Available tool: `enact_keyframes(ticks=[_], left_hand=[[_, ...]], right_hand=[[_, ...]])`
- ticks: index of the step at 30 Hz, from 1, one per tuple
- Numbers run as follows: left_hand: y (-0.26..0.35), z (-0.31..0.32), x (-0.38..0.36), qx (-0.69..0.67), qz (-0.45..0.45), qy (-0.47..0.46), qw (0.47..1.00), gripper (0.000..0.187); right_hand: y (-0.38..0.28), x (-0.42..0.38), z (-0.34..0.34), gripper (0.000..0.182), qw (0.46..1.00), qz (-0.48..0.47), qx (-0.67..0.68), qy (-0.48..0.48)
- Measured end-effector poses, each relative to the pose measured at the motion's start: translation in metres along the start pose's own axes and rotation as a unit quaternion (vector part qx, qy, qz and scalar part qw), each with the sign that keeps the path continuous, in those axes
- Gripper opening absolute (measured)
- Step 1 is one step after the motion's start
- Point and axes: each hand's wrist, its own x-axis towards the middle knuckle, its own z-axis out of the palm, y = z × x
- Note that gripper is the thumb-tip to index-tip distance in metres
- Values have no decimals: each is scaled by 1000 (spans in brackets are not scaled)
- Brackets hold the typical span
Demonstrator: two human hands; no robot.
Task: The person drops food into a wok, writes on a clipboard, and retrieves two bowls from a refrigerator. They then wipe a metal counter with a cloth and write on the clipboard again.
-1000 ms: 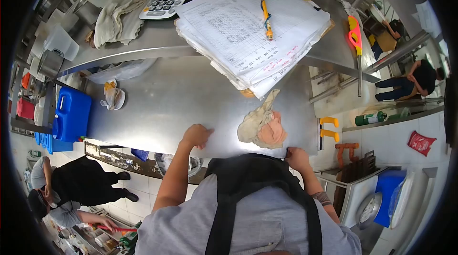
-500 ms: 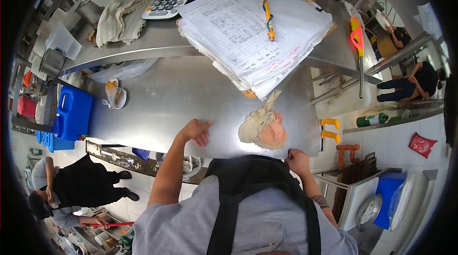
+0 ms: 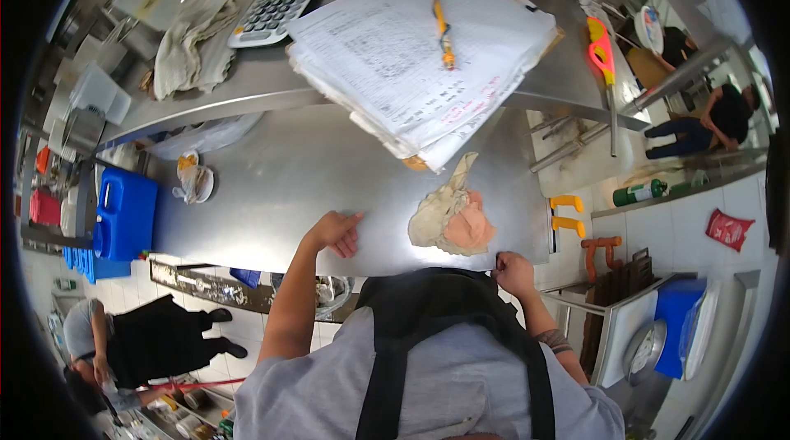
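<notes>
My left hand (image 3: pixel 336 234) rests on the steel worktable (image 3: pixel 288 160) near its front edge, the index finger stretched out and the other fingers loosely bent, nothing in it. At the table's front edge, right of the black apron (image 3: pixel 436 292), my right hand (image 3: pixel 515 274) has its fingers curled in. A small dark bit shows by its thumb, but what the fingers hold, if anything, is hidden. Between the hands, closer to the right one, a crumpled cream cloth (image 3: pixel 429 222) lies on the steel with a pinkish-orange cloth (image 3: pixel 471 226) bunched over it.
A raised steel shelf holds a stack of papers (image 3: pixel 395 62) with a pencil (image 3: pixel 444 33), a calculator (image 3: pixel 278 11), a rag (image 3: pixel 193 49) and a lighter (image 3: pixel 601 49). A blue jug (image 3: pixel 125 210) stands left. One person (image 3: pixel 156 341) is lower left, another (image 3: pixel 716 123) far right.
The view has tilted and shifted slightly, so the shelf items appear farther left. Both my hands keep their places and poses. The person at lower left appears lower, with the head bent.
</notes>
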Motion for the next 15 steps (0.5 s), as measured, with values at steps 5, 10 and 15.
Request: enact_keyframes(ticks=[5,10,15], left_hand=[[7,10,-7,14,-8,12,1000,70],[80,23,-67,72,343,-37,936,55],[187,51,-162,-197,516,-85,829,55]], right_hand=[[7,1,-2,22,999,2,-4,-33],[6,2,-3,20,1000,-1,-13,-25],[9,2,-1,19,999,-8,-22,-24]])
